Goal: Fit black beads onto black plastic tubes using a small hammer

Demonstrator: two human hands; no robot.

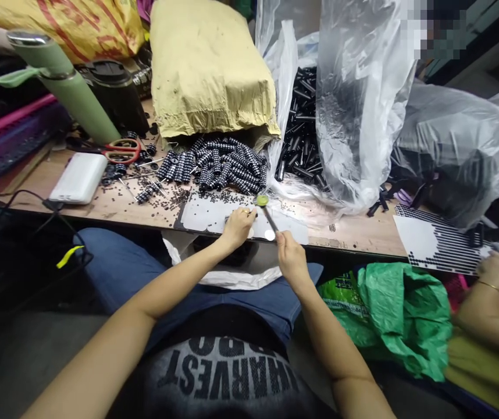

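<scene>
My right hand (pixel 292 255) is wrapped round the handle of a small hammer (pixel 268 217) with a yellow-green head, raised just above a white sheet (pixel 208 214). Left of it, my left hand (pixel 238 226) is closed in a pinch over the sheet, with a small dark piece at its fingertips. Behind both hands lies a heap of black ridged cylinders with light stripes (pixel 227 166). Tiny black bits (pixel 166 201) are scattered on the wooden table (pixel 131 216) left of the sheet.
A yellow sack (pixel 212 70), clear bags (pixel 354 110) and black tubes (pixel 302 134) stand behind. To the left are a green bottle (pixel 75 99), a dark cup (pixel 116 96), scissors (pixel 123 152) and a white box (pixel 78 177). Another person's hand (pixel 498 270) is at the right.
</scene>
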